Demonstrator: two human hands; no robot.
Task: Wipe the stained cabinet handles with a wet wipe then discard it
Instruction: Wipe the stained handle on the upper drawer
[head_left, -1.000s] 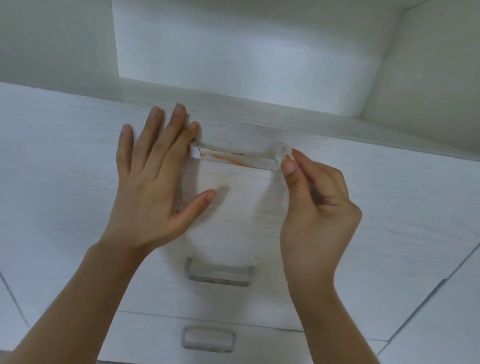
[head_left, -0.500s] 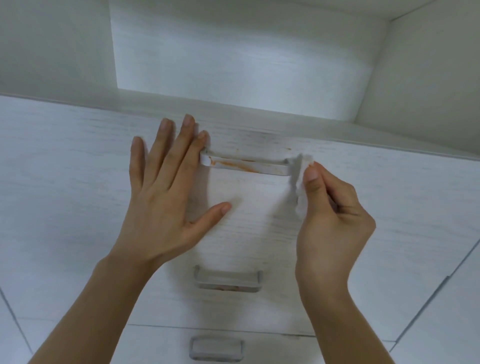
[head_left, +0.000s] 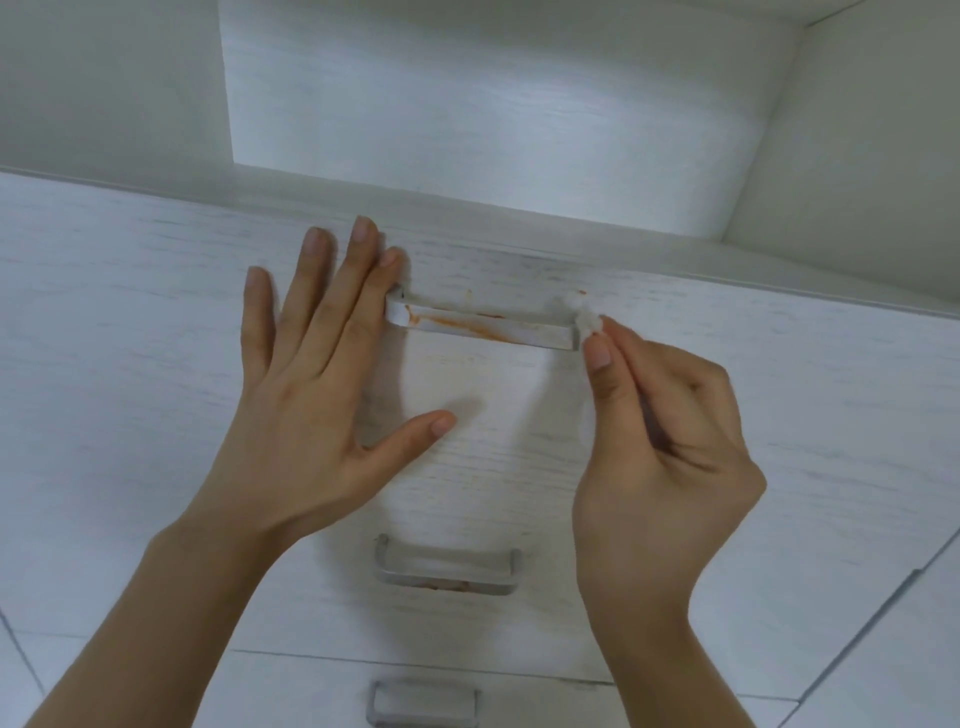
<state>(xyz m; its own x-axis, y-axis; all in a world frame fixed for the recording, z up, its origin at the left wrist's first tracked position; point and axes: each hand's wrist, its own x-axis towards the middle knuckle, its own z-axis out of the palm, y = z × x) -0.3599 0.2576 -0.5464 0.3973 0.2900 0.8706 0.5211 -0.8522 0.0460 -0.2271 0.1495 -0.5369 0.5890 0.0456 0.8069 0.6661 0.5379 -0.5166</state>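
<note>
The top drawer's white handle (head_left: 483, 326) carries an orange-brown streak along its left and middle part. My right hand (head_left: 660, 441) pinches a small bunched white wet wipe (head_left: 589, 319) against the handle's right end. My left hand (head_left: 317, 384) lies flat with straight fingers on the drawer front, its fingertips beside the handle's left end. Lower down, a second handle (head_left: 447, 569) shows a small orange stain on its bottom edge. A third handle (head_left: 422, 704) sits at the frame's bottom.
The white wood-grain drawer fronts (head_left: 156, 364) fill the middle of the view. Above them opens a white recessed shelf (head_left: 493, 119) with side walls. Pale floor tiles (head_left: 883, 665) show at the lower right.
My right hand has shifted the wipe slightly up onto the handle's right end. The view has tilted, so the drawers sit lower in frame. The left hand stays flat on the drawer.
</note>
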